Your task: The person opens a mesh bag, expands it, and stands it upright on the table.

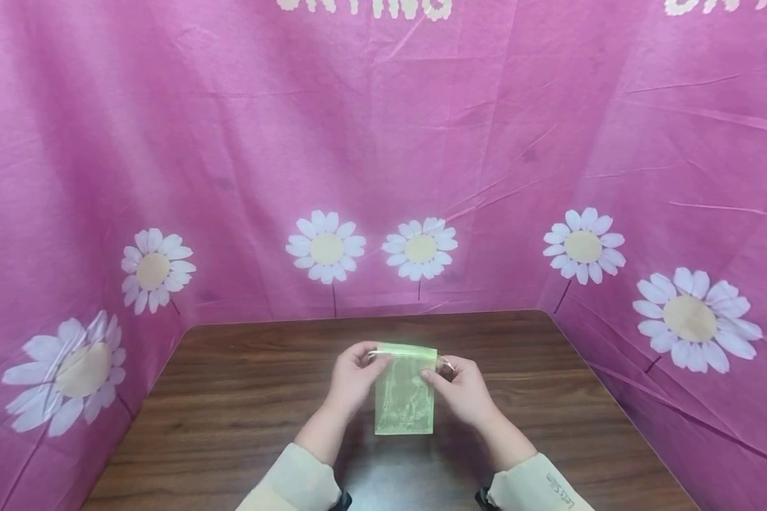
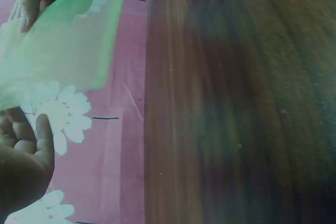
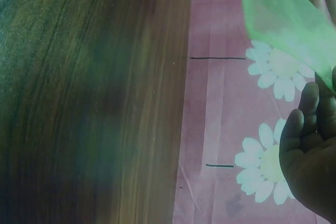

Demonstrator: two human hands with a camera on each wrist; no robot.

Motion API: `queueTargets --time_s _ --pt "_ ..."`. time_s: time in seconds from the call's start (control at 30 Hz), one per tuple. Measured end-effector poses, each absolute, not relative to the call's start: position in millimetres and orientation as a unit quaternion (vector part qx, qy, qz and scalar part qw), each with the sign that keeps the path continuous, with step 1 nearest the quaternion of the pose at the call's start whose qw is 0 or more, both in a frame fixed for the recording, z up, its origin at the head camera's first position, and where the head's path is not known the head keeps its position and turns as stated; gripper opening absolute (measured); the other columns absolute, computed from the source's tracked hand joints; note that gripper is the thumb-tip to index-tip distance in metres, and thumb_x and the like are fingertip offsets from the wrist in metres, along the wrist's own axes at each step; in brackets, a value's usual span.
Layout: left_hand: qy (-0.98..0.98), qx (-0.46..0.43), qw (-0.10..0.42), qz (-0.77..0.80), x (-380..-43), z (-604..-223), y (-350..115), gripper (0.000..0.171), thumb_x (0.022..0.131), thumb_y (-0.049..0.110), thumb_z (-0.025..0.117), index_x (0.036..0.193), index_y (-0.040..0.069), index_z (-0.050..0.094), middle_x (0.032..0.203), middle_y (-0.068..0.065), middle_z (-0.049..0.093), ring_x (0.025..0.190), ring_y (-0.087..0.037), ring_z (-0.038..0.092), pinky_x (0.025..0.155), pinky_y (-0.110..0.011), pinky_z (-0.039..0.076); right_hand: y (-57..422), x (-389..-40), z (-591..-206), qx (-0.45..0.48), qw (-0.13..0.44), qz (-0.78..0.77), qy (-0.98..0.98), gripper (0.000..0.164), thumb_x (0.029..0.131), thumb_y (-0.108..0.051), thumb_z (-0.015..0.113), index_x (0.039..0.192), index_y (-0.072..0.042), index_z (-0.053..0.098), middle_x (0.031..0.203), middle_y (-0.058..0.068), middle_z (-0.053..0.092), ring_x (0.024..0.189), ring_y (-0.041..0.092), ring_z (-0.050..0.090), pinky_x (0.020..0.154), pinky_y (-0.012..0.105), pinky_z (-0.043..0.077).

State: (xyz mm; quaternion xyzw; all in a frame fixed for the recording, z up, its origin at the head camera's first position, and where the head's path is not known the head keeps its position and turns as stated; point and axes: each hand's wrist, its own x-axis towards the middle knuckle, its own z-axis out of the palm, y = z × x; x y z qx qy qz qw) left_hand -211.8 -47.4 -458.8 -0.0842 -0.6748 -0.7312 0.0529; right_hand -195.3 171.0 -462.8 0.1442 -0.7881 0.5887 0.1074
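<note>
A draped booth, I'd say. Pink daisy-printed cloth [image 1: 383, 142] walls the far and side edges of the bench [image 1: 243, 383].

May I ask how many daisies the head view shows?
6: left near daisy, left far daisy, middle-left daisy, middle-right daisy, right far daisy, right near daisy, all on the pink cloth; none looks covered.

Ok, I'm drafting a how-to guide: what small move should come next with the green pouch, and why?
Perhaps ease the cord outward: the green pouch looks flat and ungathered along its top edge, and the left hand and right hand pinch it near its upper corners, where the cord shows.
</note>
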Motion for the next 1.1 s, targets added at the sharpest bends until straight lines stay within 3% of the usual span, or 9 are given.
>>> queueTargets --time_s 0.1,0.27,0.43,0.8,0.97,1.1 --pt "-0.684 -0.088 0.021 -0.724 -208 -465 -50 0.024 0.092 0.005 0.080 0.108 -0.009 0.070 0.091 -0.002 0.073 0.084 -0.008 0.065 0.077 -0.023 0.056 172 -196 -461 0.138 0.119 0.584 -0.791 0.020 0.091 -0.003 0.080 0.076 -0.004 0.067 0.066 -0.006 0.052 0.062 0.006 0.045 0.057 0.023 0.039" --pt "-0.694 -0.084 0.008 -0.715 -199 -473 -52 0.020 0.095 0.008 0.077 0.103 -0.010 0.073 0.096 -0.009 0.077 0.087 -0.011 0.066 0.080 -0.025 0.055 172 -196 -459 0.139 0.128 0.588 -0.787 0.017 0.091 -0.003 0.080 0.078 -0.003 0.069 0.069 -0.004 0.058 0.065 0.006 0.049 0.059 0.023 0.043" --pt "-0.684 -0.074 0.034 -0.725 -198 -474 -51 0.016 0.093 0.004 0.078 0.099 -0.011 0.075 0.088 -0.008 0.076 0.077 -0.009 0.063 0.072 -0.023 0.053 167 -194 -462 0.157 0.122 0.606 -0.770 0.008 0.093 0.001 0.077 0.087 0.004 0.072 0.077 0.003 0.071 0.072 0.007 0.060 0.067 0.024 0.051" --pt "-0.670 -0.050 0.069 -0.737 -202 -465 -54 0.016 0.092 0.002 0.079 0.098 -0.012 0.074 0.085 -0.007 0.076 0.074 -0.007 0.064 0.069 -0.021 0.053 165 -188 -470 0.208 0.082 0.597 -0.770 0.004 0.092 0.002 0.077 0.089 0.004 0.074 0.077 0.004 0.074 0.069 0.005 0.061 0.065 0.024 0.052" --pt "-0.684 -0.072 0.044 -0.725 -198 -467 -57 0.019 0.091 0.003 0.080 0.101 -0.012 0.075 0.091 -0.012 0.078 0.077 -0.007 0.066 0.071 -0.021 0.055 169 -189 -465 0.187 0.089 0.585 -0.784 0.006 0.091 -0.001 0.079 0.088 0.002 0.075 0.074 0.006 0.072 0.064 0.005 0.055 0.059 0.023 0.047" --pt "-0.705 -0.097 0.010 -0.703 -194 -470 -61 0.018 0.090 0.003 0.081 0.101 -0.010 0.076 0.088 -0.011 0.077 0.069 -0.006 0.063 0.063 -0.021 0.053 174 -191 -459 0.176 0.101 0.587 -0.784 0.006 0.091 0.001 0.079 0.088 0.003 0.074 0.072 0.008 0.071 0.062 0.004 0.052 0.056 0.023 0.044"
